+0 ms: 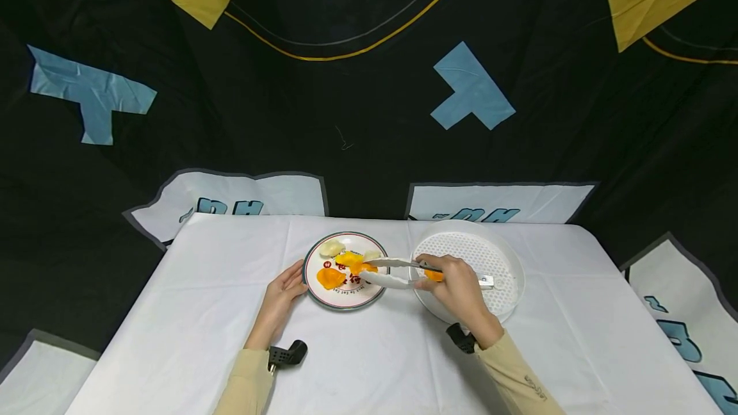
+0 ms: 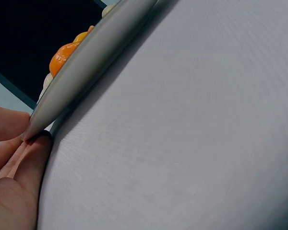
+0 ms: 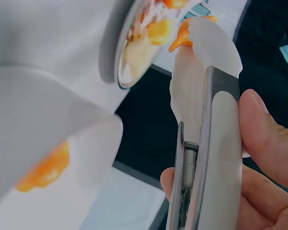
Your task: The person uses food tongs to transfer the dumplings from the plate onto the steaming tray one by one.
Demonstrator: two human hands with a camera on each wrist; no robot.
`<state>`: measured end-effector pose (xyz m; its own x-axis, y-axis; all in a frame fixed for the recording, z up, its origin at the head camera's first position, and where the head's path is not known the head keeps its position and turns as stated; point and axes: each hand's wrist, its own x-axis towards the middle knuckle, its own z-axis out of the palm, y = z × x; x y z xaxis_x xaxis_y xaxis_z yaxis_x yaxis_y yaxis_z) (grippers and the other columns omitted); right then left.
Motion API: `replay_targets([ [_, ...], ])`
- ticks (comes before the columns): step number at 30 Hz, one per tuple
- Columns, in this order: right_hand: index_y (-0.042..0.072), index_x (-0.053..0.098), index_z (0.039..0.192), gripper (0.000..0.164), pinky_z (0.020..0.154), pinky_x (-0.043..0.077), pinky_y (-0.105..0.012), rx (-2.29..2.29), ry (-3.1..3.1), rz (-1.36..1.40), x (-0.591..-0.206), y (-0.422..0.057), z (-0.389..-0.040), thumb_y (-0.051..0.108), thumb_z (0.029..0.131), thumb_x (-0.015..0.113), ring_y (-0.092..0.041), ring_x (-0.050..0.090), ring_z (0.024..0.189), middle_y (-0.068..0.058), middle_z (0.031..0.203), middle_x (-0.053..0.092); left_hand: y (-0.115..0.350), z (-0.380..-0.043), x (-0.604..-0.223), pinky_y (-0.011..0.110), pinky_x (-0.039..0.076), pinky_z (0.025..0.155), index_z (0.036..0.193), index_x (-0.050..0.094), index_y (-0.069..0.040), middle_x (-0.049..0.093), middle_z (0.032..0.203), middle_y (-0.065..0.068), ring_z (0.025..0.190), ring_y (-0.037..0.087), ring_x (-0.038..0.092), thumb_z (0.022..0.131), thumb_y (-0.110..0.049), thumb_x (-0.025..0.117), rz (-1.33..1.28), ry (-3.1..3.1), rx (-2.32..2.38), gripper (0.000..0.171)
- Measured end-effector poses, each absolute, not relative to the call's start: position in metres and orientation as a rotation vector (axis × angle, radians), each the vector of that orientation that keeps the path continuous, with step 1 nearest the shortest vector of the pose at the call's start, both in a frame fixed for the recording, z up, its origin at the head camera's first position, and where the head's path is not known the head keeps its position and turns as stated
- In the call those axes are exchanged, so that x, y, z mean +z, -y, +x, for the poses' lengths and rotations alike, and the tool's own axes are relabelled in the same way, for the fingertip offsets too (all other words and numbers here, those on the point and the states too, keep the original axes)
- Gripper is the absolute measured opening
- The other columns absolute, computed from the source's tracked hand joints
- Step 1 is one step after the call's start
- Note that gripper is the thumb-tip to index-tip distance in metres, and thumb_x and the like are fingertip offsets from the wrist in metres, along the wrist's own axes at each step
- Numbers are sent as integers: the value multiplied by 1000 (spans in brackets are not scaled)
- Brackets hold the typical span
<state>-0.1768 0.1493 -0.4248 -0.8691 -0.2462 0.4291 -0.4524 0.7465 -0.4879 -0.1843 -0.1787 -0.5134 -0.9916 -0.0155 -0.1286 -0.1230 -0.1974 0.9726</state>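
My left hand [image 1: 281,300] pinches the near-left rim of a round plate [image 1: 349,303], thumb above and fingers below, as the left wrist view shows. On the plate lie a yellow piece [image 1: 346,258], an orange piece [image 1: 330,278] and a pale piece [image 1: 331,248]. My right hand [image 1: 455,284] grips metal tongs with white tips [image 3: 221,163]. Between those tips is a small orange piece [image 3: 182,36], over the right part of the plate. Behind my right hand, another orange piece [image 1: 434,276] sits in a white perforated round tray [image 1: 515,274].
A white cloth [image 1: 375,364] covers the table, which ends at a black curtain [image 1: 346,133] with blue and yellow shapes. Plate and tray stand side by side near the far edge. Each wrist wears a black camera [image 1: 288,354].
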Motion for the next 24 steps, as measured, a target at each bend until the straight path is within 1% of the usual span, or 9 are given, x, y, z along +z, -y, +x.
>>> replay_targets([
  [5,8,74,105,44,60,49,-38,837,2592,514,-417,-163,-177,15,64,87,-21,60,74,-7,91,72,178,-184,-514,25,36,106,146,25,9,27,149,27,138,30,28,90,11,46,-160,-1941,2373,60],
  [10,8,73,106,42,67,52,-45,843,2587,468,-412,-177,-176,16,67,85,-26,64,80,-9,93,71,178,-186,-514,24,37,105,146,25,9,27,149,26,138,30,29,90,12,46,-181,-1931,2376,60],
  [13,7,73,107,42,68,52,-47,832,2585,441,-410,-186,-176,16,68,85,-29,65,84,-10,94,71,178,-186,-514,24,38,105,146,25,9,27,149,26,137,30,30,90,12,45,-179,-1929,2375,60],
  [19,6,72,108,44,66,51,-47,806,2581,396,-409,-203,-178,17,68,85,-30,65,82,-12,97,71,179,-186,-515,23,38,104,146,25,10,26,149,27,138,31,29,90,12,45,-173,-1952,2363,60],
  [24,2,71,110,44,62,47,-44,785,2591,317,-411,-221,-177,15,70,84,-31,61,74,-17,96,70,179,-185,-514,21,40,102,146,26,9,27,149,26,137,30,30,90,11,46,-176,-1950,2359,60],
])
